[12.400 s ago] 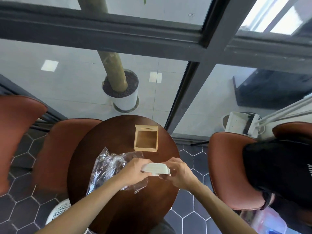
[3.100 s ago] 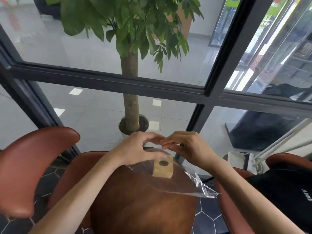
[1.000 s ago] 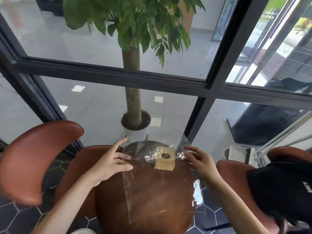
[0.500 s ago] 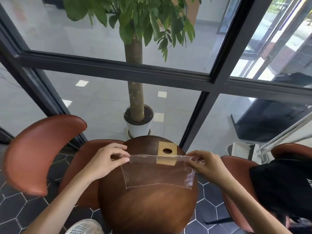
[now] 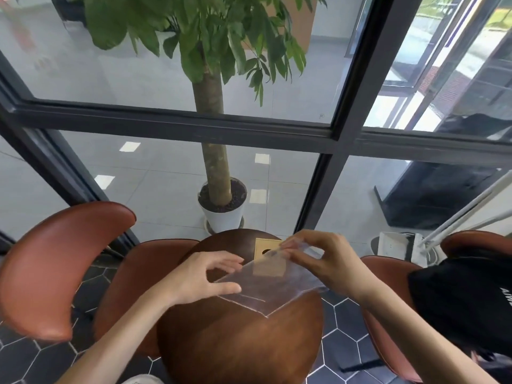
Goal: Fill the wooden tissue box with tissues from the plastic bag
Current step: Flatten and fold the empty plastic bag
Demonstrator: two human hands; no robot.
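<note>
The wooden tissue box (image 5: pixel 265 247) stands at the far edge of the round table, its top with a round hole facing up. Its front is seen through the clear, empty-looking plastic bag (image 5: pixel 266 289), which hangs tilted over the table with one corner pointing down. My right hand (image 5: pixel 327 263) pinches the bag's upper edge just in front of the box. My left hand (image 5: pixel 202 278) is beside the bag's left edge with fingers spread, its thumb touching that edge. No tissues are visible.
The round dark wooden table (image 5: pixel 238 342) is ringed by brown leather chairs on the left (image 5: pixel 55 267), behind (image 5: pixel 138 273) and right (image 5: pixel 388 300). A black garment (image 5: pixel 465 300) lies on the right chair. A glass wall stands behind the table, a potted tree (image 5: pixel 221 209) beyond it.
The bag was held stretched flat between both hands; now it is turned diagonally. My left hand has loosened its pinch and spread its fingers, while my right hand has lifted its edge.
</note>
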